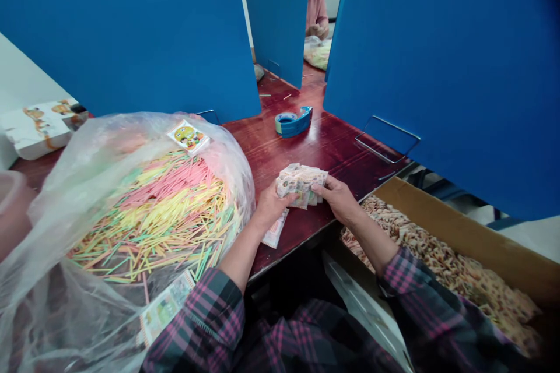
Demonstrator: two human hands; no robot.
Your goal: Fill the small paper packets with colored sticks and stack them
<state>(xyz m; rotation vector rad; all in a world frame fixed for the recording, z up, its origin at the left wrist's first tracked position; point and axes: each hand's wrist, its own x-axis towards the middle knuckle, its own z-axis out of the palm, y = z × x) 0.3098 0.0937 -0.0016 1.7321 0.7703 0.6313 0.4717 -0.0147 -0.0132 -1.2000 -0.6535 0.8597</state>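
Firmly gripped betw. L hand [273, 205] & R hand [336, 198], both closed: stack of printed packets [301, 185], held over red wood table [350, 148]. Loose card [275, 228] under L hand; bag of coloured sticks [56, 198] to L, cardboard box [459, 227] of packets to R.

No words or numbers are being readable in this moment. The small printed card [188, 137] near the top of the plastic bag, left of centre, is showing colourful cartoon drawing, but its letters are staying too small to tell. The same is happening on the printed paper bundle [301, 185] in the centre, the paper strip [275, 229] just below it, the card [165, 308] at lower left, and the white box [39, 128] at far left, which is carrying only blurry orange printing
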